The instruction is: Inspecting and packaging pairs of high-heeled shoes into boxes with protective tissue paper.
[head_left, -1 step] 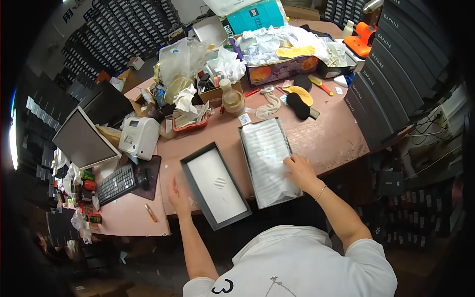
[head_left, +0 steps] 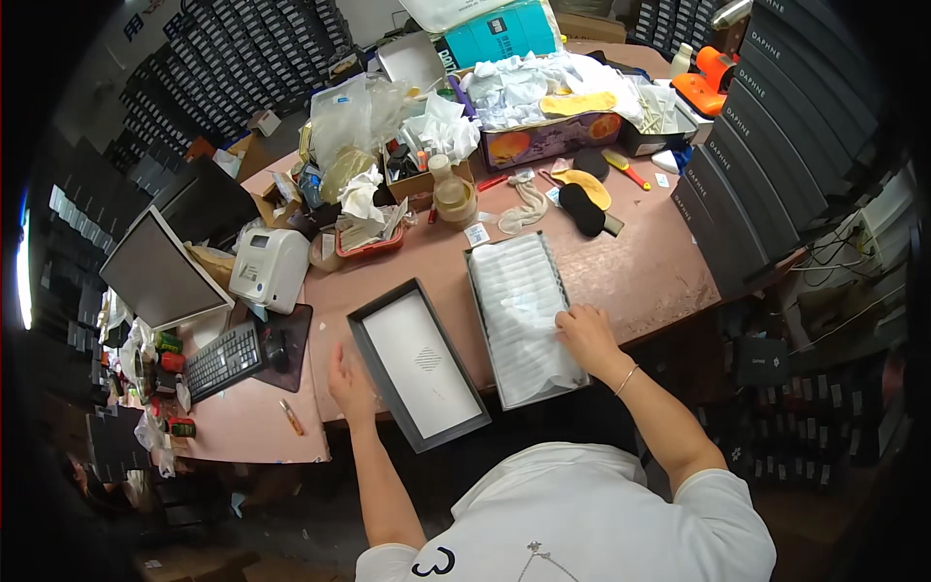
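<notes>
An open dark box (head_left: 471,291) stands tilted at the table's front edge. A ribbed white wrapping sheet (head_left: 519,301) covers what is inside it. My right hand (head_left: 588,338) is at the box's right side, its bent fingers closed on the edge of the sheet. To the left lies a dark box lid (head_left: 365,335) with its white inside up and a small striped patch on it. Beyond the lid's left side, my left hand (head_left: 349,388) hovers with stretched fingers and holds nothing.
Dark shoe boxes (head_left: 737,184) are stacked high at the right. A monitor (head_left: 165,272), keyboard (head_left: 225,362) and white label printer (head_left: 273,270) stand left. Behind are a glue jar (head_left: 453,194), black and yellow insoles (head_left: 585,209) and a carton of crumpled paper (head_left: 553,136).
</notes>
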Motion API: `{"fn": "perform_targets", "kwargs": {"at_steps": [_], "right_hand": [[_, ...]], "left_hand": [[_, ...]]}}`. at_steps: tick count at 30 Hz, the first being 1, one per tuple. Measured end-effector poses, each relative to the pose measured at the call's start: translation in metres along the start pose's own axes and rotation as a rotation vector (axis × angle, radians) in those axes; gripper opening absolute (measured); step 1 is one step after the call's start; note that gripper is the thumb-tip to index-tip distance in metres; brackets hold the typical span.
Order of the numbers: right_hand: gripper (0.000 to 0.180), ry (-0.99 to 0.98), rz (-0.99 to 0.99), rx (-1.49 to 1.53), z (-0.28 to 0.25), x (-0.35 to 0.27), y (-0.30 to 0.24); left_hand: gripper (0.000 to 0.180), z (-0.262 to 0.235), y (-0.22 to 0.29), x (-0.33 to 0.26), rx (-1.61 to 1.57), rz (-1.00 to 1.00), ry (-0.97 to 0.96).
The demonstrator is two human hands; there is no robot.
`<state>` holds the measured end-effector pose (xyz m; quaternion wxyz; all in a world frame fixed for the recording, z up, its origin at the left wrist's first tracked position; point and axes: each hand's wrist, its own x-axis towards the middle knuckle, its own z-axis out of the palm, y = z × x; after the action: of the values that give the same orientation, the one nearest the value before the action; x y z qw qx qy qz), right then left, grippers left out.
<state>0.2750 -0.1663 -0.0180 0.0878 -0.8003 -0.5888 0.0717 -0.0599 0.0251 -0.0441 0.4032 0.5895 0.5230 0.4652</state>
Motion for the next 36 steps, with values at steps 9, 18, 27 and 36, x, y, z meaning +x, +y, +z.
{"fn": "perform_targets", "kwargs": {"at_steps": [9,18,27,36], "right_hand": [[0.024,0.029,-0.472,0.452,-0.023,0.024,-0.127],[0.081,0.094,-0.344,0.227,-0.016,0.055,-0.031],[0.054,0.201,-0.171,0.518,0.049,0.097,0.013],[0.047,0.078,-0.407,0.352,0.021,0.016,-0.054]], "left_hand": [[0.033,0.159,0.072,-0.165,-0.017,0.583,-1.043],[0.06,0.154,-0.009,-0.107,0.043,0.033,-0.489],[0.074,0.148,0.044,-0.097,-0.514,-0.253,-0.59],[0.062,0.18,0.042,-0.1,-0.993,-0.778,-0.518]]}}
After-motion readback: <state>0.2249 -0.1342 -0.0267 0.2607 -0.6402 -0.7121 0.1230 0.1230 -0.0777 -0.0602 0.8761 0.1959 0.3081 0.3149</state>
